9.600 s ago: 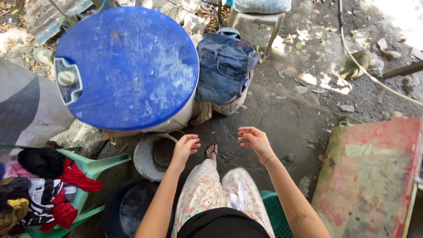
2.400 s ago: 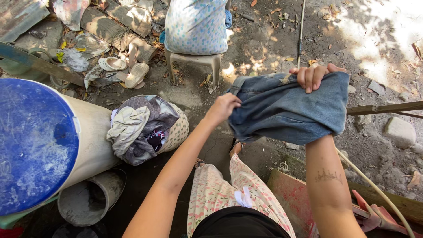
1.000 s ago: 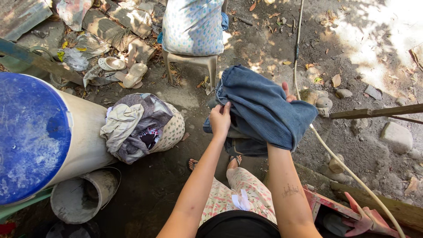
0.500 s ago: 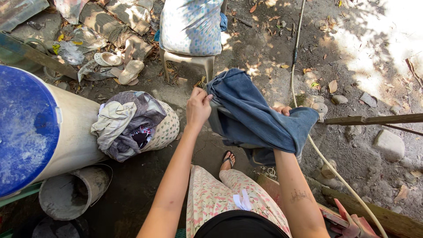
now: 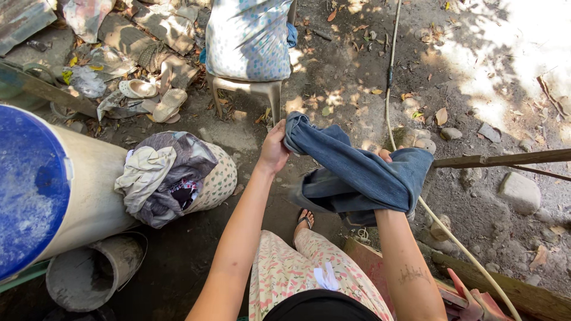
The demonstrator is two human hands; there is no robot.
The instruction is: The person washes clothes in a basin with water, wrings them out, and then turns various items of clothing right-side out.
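- My left hand [image 5: 273, 151] pinches one end of the blue jeans [image 5: 357, 175], thumb and fingers pressed together on what looks like a thick hemmed edge, held out in front of me above the dirt ground [image 5: 357, 71].
- My right hand [image 5: 386, 156] is almost wholly buried in the denim — only a fingertip or two shows at the top of the fold, so I cannot tell how it grips; the cloth drapes over the hand and wrist.
- The jeans hang in the air between both hands, bunched and folded over, a loose part sagging below toward my foot in its sandal [image 5: 303, 220].
- I judge the denim soft but heavy for cloth, floppy, not slippery and not fragile; it will sag wherever it is not supported.
- The best hold, as I judge it, is on the thick seams — waistband or hem — where the fabric is stiffest and bears its own weight.
- To my left a patterned basket [image 5: 217, 181] heaped with crumpled clothes [image 5: 157, 175] leans against a cream drum with a blue lid [image 5: 27, 190].
- Ahead stands a plastic stool [image 5: 250, 89] bearing a patterned sack [image 5: 247, 35]; a hose [image 5: 389, 77] runs along the ground just beside it.
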